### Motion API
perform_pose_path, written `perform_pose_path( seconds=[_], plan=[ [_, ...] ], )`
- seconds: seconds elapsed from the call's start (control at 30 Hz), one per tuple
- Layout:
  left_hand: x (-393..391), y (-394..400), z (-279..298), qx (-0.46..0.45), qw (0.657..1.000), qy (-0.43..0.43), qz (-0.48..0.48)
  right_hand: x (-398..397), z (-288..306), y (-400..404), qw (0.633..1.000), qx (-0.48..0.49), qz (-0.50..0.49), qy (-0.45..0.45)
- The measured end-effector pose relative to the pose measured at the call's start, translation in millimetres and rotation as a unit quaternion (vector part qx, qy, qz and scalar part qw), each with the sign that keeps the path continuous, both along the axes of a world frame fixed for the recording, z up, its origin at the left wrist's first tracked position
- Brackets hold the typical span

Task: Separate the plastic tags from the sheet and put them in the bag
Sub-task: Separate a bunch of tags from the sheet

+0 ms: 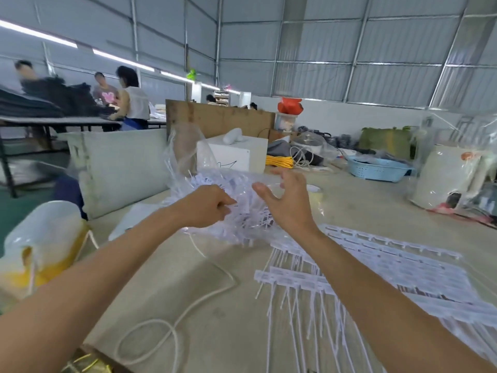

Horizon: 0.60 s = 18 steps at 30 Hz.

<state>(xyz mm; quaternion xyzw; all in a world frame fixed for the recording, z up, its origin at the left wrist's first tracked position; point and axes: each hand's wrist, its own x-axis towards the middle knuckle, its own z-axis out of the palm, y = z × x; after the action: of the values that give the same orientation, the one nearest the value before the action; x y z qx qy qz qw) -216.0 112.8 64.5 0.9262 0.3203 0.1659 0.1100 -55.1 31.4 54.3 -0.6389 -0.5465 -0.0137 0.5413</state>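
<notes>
Both hands work at the clear plastic bag [193, 157], which stands on the table [242, 305] ahead of the person and already holds a dense mass of loose white plastic tags [242, 219]. Left hand [204, 205] is curled, its fingertips pinching at the bag film or at tags near the bag's mouth; which of the two cannot be told through the clear film. Right hand [285, 200] is spread wide, fingers and thumb apart, holding nothing and poised just beside the bag's right side. Unseparated sheets [376, 265] of tags lie flat on the table near the right forearm, their thin tails fanned toward the table's near edge. The step in hand appears to be loading or settling tags into the bag. To do it well, keep the left pinch on the film so that the mouth stays open and raised, and use the open right hand to cup the bag's side and push protruding tails inward. Judged risk: stiff tails catch on the film and spill over the rim, so gather them in one direction before releasing. A white cord [188, 310] loops across the table near the left forearm; keep loose tags away from it.
</notes>
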Motion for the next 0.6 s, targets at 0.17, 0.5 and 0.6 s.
perform_pose_path(
  seconds=[0.17, 0.5, 0.6],
  plan=[
    [4.3, 26.7, -8.2, 0.016, 0.994, 0.112, 0.012, 29.7, -10.1, 5.6, 0.887, -0.184, -0.215, -0.364],
    [88.8, 40.1, -12.5, 0.098, 0.991, 0.092, 0.002, 55.6, 7.8, 13.1, 0.883, -0.274, -0.223, -0.309],
    [100.1, 50.6, -22.1, 0.133, 0.986, 0.099, 0.011, 54.5, 10.3, 14.6, 0.893, -0.264, -0.210, -0.299]
  ],
)
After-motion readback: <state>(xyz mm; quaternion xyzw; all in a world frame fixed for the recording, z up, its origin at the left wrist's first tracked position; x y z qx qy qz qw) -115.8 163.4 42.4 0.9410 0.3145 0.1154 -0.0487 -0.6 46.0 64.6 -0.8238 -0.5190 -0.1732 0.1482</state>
